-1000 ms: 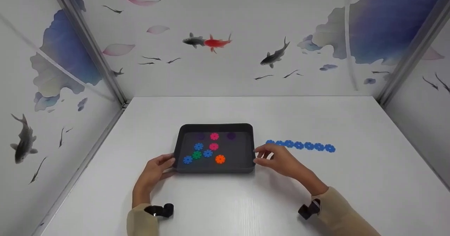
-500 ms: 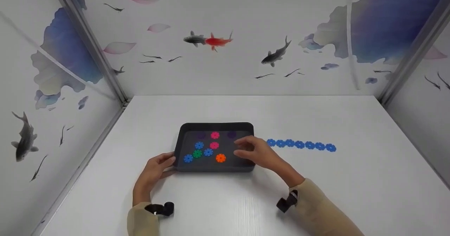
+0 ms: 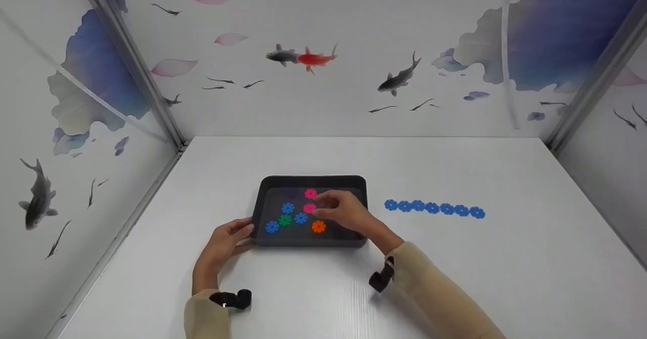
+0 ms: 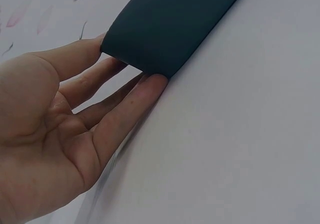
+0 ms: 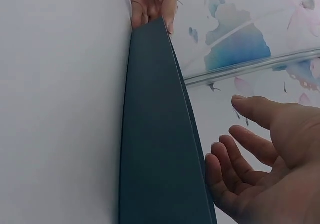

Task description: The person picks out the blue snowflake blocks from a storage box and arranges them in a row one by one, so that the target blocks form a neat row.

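My left hand (image 3: 225, 243) holds the dark tray (image 3: 309, 243) at its left side. In the left wrist view, the thumb is at the rim and other fingers meet the wall's lower edge. Over the tray's right half hovers my right hand (image 3: 346, 212), fingers apart and loosely bent, holding nothing. Its fingertips are beside two pink notched plastic discs (image 3: 310, 193). Blue discs (image 3: 287, 208), a green disc (image 3: 285, 220) and an orange disc (image 3: 318, 226) lie in the tray. A dark purple disc (image 3: 291, 193) is faint at the back.
A row of linked blue discs (image 3: 432, 208) lies on the white table (image 3: 313, 288) right of the tray. White panels (image 3: 328, 106) printed with fish and petals enclose the table at the back and sides.
My right hand has moved left from the tray's right edge to over the pink discs, leaving the blue row fully visible. My left hand has stayed at the tray's left side.
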Available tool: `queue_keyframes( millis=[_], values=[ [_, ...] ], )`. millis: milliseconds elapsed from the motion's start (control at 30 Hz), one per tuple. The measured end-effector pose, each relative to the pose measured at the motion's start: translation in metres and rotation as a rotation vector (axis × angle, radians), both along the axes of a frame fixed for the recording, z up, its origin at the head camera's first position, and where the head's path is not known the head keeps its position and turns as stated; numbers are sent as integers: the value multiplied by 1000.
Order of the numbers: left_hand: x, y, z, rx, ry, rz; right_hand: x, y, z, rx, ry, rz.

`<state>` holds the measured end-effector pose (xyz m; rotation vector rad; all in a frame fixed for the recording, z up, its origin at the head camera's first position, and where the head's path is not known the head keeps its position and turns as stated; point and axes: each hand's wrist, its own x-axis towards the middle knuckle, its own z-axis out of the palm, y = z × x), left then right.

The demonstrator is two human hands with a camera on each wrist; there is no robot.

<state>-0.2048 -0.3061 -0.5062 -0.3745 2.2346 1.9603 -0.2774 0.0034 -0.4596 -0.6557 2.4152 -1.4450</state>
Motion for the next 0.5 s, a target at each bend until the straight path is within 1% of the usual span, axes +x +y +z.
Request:
queue_keyframes(
  millis=[167, 333, 500],
  values=[
    [-2, 0, 0, 4, -5, 0, -7, -16, -2, 11, -15, -3],
    [-2, 0, 2, -1, 2, 5, -11, -30, -6, 54, -31, 2],
    [-1, 0, 3, -9, -7, 9, -13, -39, -12, 96, -64, -11]
  ],
)
